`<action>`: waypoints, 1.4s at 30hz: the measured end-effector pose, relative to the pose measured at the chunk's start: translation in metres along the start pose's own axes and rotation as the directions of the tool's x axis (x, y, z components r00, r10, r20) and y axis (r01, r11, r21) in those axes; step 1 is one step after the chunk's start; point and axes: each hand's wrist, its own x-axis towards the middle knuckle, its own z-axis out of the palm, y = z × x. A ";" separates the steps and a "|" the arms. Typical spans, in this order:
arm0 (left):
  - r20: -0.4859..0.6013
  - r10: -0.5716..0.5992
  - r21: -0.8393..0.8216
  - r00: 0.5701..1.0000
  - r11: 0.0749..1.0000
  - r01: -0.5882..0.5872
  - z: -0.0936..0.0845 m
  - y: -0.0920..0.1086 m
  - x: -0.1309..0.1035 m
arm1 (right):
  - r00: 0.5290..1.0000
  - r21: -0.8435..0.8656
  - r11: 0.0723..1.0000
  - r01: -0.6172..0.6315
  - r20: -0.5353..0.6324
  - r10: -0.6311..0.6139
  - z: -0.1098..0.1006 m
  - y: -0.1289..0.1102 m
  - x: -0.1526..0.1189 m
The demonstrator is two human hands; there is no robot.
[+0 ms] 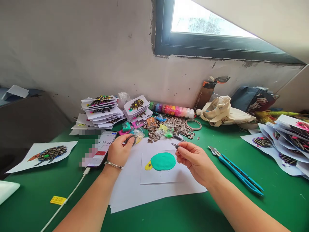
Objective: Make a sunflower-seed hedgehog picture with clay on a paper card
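Green felt-topped table carried a stack of white paper sheets at centre. Left of the sheets: white smartphone on a cable. Behind: loose pile of striped sunflower seeds, row of coloured clay pots. Right: two blue utility knives.

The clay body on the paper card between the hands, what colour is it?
Teal green clay body, with a small yellow head; the head view shows it.

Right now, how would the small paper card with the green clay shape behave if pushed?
The card looks thin, so probably floppy and light. It lies on loose white sheets, so it likely slides easily. The green clay looks soft, likely denting under a finger.
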 end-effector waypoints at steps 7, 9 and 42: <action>-0.011 0.155 0.196 0.988 0.969 -0.150 0.005 -0.010 0.010 | 1.000 -0.044 0.999 -0.015 0.018 0.016 0.003 0.000 0.000; -0.065 0.257 0.287 0.964 0.930 -0.228 0.004 -0.008 0.011 | 1.000 -0.055 0.998 -0.021 0.010 0.021 0.003 0.002 0.001; 0.695 -0.054 -0.543 0.717 0.616 0.572 0.032 0.080 -0.056 | 0.975 -0.351 0.910 0.221 0.096 -0.200 0.010 0.002 -0.005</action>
